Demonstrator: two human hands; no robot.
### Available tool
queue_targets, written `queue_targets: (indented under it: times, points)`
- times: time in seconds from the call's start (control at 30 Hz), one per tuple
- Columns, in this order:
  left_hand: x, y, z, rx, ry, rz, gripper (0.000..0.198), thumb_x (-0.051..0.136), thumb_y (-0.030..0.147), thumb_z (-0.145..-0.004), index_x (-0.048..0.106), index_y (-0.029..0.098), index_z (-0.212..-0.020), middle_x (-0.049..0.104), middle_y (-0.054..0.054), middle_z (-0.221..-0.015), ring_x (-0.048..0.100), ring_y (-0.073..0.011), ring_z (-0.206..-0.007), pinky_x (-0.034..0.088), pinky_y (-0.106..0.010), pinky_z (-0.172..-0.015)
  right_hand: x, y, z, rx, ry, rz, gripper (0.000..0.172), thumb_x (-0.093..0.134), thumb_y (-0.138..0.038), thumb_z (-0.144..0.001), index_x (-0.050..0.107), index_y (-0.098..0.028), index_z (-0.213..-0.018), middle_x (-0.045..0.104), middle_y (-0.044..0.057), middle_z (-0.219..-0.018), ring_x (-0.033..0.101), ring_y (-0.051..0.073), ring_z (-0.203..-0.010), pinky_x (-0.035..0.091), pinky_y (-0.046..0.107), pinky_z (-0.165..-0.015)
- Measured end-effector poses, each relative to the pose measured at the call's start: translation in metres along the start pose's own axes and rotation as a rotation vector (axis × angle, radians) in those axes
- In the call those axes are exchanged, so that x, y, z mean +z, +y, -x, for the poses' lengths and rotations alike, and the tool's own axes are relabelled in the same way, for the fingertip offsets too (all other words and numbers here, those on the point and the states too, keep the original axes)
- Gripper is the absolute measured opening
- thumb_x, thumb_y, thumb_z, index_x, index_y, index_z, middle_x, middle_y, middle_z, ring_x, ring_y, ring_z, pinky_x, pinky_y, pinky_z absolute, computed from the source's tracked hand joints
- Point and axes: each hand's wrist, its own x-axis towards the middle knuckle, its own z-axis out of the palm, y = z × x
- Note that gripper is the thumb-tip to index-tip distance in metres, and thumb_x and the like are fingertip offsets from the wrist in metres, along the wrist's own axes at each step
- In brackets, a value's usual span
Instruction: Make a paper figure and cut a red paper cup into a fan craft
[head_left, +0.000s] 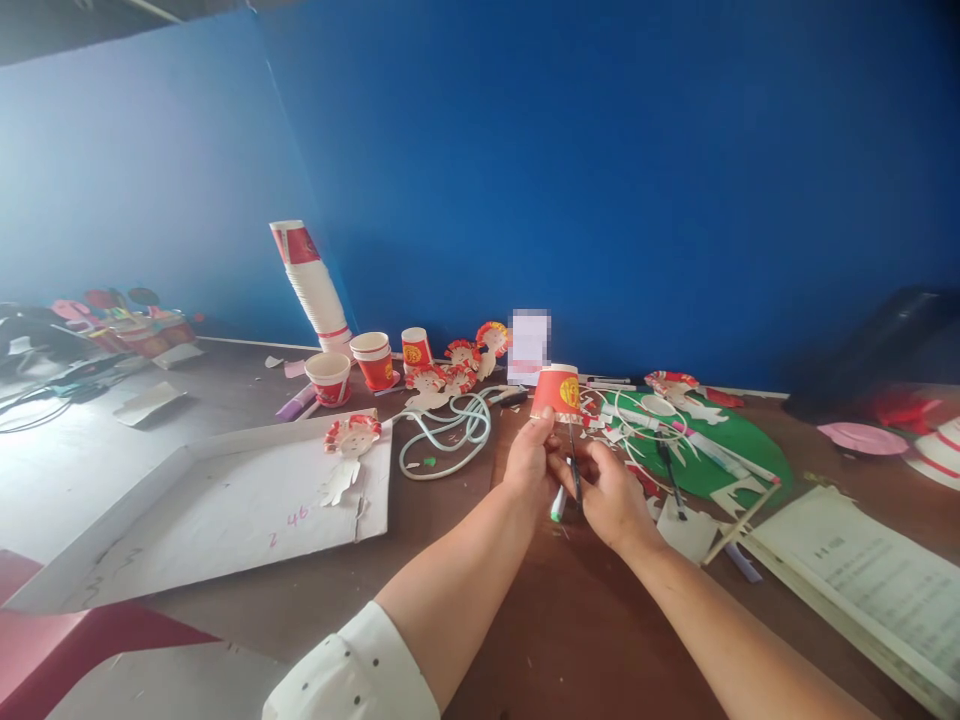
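My left hand (531, 455) grips a red paper cup (555, 393) near its lower edge, thumb in front; the cup carries a yellow round print. In my right hand (611, 492) is a pair of dark scissors (575, 475), fingers closed about the handles. The blades point up and meet the cup's lower edge, where small white cut bits show. How far apart the blades are, I cannot tell. Below the hands lies a marker with a green end (558, 504).
A tall leaning stack of paper cups (315, 285) stands at the back left. Cut cup pieces (442, 375) and a coiled pale cable (450, 435) lie left of my hands. A white tray (225, 500), a green sheet (761, 455) and a printed booklet (862, 570) flank the workspace.
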Motion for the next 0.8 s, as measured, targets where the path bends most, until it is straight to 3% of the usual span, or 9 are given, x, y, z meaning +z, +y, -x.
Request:
queue_targets:
  times: [0.27,0.8]
  points:
    - [-0.0015,-0.0030,0.0001,0.017,-0.050,-0.005,0.037,0.075,0.037,-0.069,0.043,0.018,-0.067,0.039,0.007,-0.049,0.036,-0.0042,-0.039,0.035,-0.017,-0.044,0.0000,0.0004,0.0001,0.023,-0.009,0.004,0.016,0.058,-0.040,-0.079,0.054,-0.027,-0.087,0.068,-0.002,-0.072,0.063,0.020,-0.064,0.043,0.029,-0.060]
    - [0.0023,-0.0015,0.0047,-0.008,-0.030,0.009,0.034,0.074,0.036,-0.070,0.047,0.016,-0.066,0.041,0.006,-0.048,0.039,-0.0053,-0.035,0.036,-0.017,-0.040,-0.0003,-0.0001,0.0008,0.013,-0.011,-0.002,0.020,0.057,-0.045,-0.081,0.051,-0.026,-0.083,0.063,-0.003,-0.061,0.057,0.018,-0.056,0.039,0.027,-0.055]
